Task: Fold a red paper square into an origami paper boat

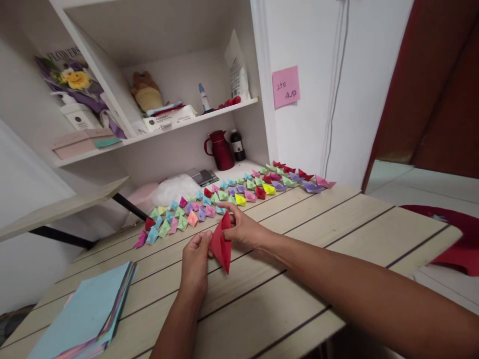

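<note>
A folded piece of red paper (pixel 220 243) is held up over the table between both hands, its lower end coming to a point. My left hand (pixel 197 257) pinches its left side. My right hand (pixel 241 227) grips it from the right, with the thumb pressed at the opening between its layers. Just beyond the hands, rows of small folded paper boats (pixel 192 218) in many colours stand on the table. Parts of the red paper are hidden by the fingers.
A stack of coloured paper (pixel 84 304) lies on the slatted table (pixel 284 304) at left. At the back stand a dark red jug (pixel 221 151), a dark bottle (pixel 237 144) and a white plastic bag (pixel 175 190). A shelf (pixel 220 108) hangs above; a pink note (pixel 286 87) is on the wall.
</note>
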Demonstrator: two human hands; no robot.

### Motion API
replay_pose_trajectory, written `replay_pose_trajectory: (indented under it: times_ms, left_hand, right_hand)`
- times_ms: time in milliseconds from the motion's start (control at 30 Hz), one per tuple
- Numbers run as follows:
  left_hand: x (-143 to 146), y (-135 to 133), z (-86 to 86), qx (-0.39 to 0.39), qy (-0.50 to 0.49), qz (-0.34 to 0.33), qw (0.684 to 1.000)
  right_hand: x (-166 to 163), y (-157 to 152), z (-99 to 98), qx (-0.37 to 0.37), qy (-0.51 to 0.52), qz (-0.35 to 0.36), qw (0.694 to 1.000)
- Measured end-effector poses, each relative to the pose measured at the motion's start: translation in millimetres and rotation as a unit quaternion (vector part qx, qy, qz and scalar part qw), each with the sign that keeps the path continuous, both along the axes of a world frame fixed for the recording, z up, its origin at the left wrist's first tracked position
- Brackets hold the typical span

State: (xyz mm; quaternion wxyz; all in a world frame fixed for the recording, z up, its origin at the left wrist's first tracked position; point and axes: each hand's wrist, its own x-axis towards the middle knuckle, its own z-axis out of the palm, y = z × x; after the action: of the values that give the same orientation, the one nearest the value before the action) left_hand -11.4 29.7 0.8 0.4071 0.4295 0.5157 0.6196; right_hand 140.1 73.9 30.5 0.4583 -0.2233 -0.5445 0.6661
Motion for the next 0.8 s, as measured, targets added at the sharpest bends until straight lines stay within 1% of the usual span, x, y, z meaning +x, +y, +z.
replay_pose_trajectory:
  times_ms: [133, 267, 333, 400, 467, 600, 700, 800]
  left_hand:
    - [-0.6, 0.8, -0.6, 0.001, 0.022, 0.008, 1.000]
    - [0.5, 0.1, 0.0, -0.001, 0.049, 0.007, 0.999]
    - [1.6, -0.9, 1.0, -0.002, 0.068, 0.003, 0.998]
    - [2.9, -2.1, 2.5, -0.001, 0.092, -0.001, 0.996]
    - [4.0, -2.9, 4.0, -0.001, 0.125, -0.001, 0.992]
    - [3.8, -1.1, 3.5, 0.004, 0.198, 0.001, 0.980]
    - [-0.4, 2.3, -0.4, 0.015, 0.248, 0.023, 0.968]
    - [-6.6, 4.4, -5.0, 0.023, 0.290, 0.054, 0.955]
  right_hand:
    - [1.1, 1.3, -1.5, -0.028, -0.001, -0.017, 0.999]
    - [-1.7, 3.7, -6.5, -0.025, -0.034, 0.001, 0.999]
    - [-3.5, 4.8, -9.0, 0.002, -0.061, 0.010, 0.998]
    - [-4.2, 6.9, -11.2, 0.061, -0.119, 0.005, 0.991]
    - [-2.9, 10.2, -13.6, 0.116, -0.181, -0.011, 0.977]
    - [3.2, 18.6, -18.6, 0.183, -0.266, -0.048, 0.945]
    - [5.6, 23.9, -21.9, 0.246, -0.332, -0.071, 0.908]
    - [4.7, 27.1, -24.8, 0.298, -0.382, -0.079, 0.871]
